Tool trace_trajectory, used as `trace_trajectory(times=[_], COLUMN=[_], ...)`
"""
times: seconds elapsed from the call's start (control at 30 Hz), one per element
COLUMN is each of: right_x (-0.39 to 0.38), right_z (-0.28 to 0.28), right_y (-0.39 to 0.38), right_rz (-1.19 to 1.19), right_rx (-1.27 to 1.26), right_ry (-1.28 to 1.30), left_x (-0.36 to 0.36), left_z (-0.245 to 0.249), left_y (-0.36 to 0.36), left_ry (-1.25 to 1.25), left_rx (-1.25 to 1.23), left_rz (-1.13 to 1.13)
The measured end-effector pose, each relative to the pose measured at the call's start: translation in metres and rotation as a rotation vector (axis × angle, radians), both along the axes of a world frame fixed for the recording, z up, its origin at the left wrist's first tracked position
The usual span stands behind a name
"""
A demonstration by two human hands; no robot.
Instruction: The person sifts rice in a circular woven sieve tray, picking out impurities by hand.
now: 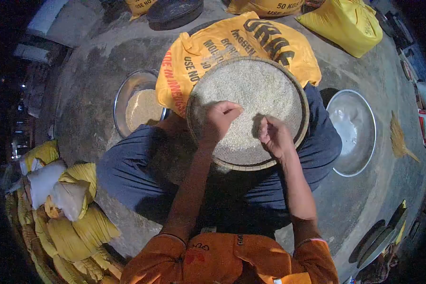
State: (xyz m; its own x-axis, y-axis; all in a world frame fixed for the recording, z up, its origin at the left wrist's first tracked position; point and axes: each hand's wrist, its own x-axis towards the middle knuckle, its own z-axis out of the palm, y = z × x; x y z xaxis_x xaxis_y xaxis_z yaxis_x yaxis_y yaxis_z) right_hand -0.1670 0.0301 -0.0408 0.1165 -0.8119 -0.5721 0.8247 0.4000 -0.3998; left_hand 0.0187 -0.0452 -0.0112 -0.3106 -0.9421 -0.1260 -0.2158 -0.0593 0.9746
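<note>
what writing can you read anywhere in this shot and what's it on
"UREA": big black letters on the yellow sack under the grain tray.
"USE NO": black, same sack; the lines beside it are partly hidden.
Red line down that sack's left edge: too skewed to read.
"50 KGS": on the sack at the top edge.
Small print on the orange shirt: blurred.

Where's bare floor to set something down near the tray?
Bare concrete floor lies between the steel bowl of grain and the piled sacks. There is more below the other steel bowl, toward the broom. The lap is crowded: the woven tray fills it, with the left hand and right hand in its grain and a bowl tight by each knee.
</note>
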Motion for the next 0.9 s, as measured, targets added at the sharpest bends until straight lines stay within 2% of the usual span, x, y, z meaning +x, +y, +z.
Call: trace_trajectory(times=[0.13, 0.2, 0.3, 0.33, 0.4, 0.47, 0.5, 0.57, 0.6, 0.67, 0.7, 0.77, 0.8, 0.83, 0.9], right_x=[0.010, 0.012, 0.007, 0.003, -0.002, -0.007, -0.008, -0.006, -0.005, -0.004, -0.003, -0.005, -0.007, -0.009, -0.009], right_z=[0.003, 0.008, 0.002, -0.001, 0.001, -0.001, 0.000, 0.002, 0.004, 0.008, 0.008, 0.002, -0.007, -0.005, 0.004], right_y=[-0.001, 0.001, 0.002, 0.003, 0.005, 0.005, 0.005, 0.003, 0.002, 0.001, 0.001, 0.002, 0.002, 0.002, 0.001], right_rz=[0.056, 0.030, -0.024, -0.049, -0.063, -0.074, -0.080, -0.103, -0.107, -0.089, -0.093, -0.073, -0.069, -0.069, -0.114], right_rx=[-0.025, -0.009, 0.002, -0.001, -0.009, -0.008, -0.009, 0.042, 0.040, 0.080, 0.079, -0.016, -0.040, -0.041, 0.053], right_ry=[-0.063, -0.065, -0.102, -0.139, -0.068, -0.005, -0.002, 0.004, 0.008, 0.009, 0.016, 0.051, 0.029, 0.032, 0.003], left_x=[-0.022, -0.031, -0.028, -0.026, -0.009, 0.008, 0.002, -0.014, -0.023, -0.049, -0.060, -0.078, -0.083, -0.089, -0.096], left_z=[0.028, 0.030, 0.018, 0.005, -0.017, -0.070, -0.064, -0.042, -0.042, -0.048, -0.062, -0.095, -0.083, -0.069, -0.042], left_y=[0.026, 0.031, 0.021, 0.013, -0.023, -0.077, -0.085, -0.098, -0.107, -0.125, -0.135, -0.150, -0.140, -0.129, -0.106], left_ry=[-0.158, -0.406, -0.329, -0.277, -0.318, -0.493, -0.489, -0.626, -0.621, -0.536, -0.527, -0.806, -0.621, -0.619, -0.794], left_rx=[-0.007, -0.144, -0.185, -0.333, -0.396, -0.266, -0.268, -0.484, -0.487, -0.723, -0.724, -0.682, -0.556, -0.556, -0.394], left_rz=[-0.114, -0.318, -0.224, -0.101, 0.036, 0.103, 0.098, 0.133, 0.130, -0.008, -0.009, -0.117, -0.104, -0.103, -0.338])
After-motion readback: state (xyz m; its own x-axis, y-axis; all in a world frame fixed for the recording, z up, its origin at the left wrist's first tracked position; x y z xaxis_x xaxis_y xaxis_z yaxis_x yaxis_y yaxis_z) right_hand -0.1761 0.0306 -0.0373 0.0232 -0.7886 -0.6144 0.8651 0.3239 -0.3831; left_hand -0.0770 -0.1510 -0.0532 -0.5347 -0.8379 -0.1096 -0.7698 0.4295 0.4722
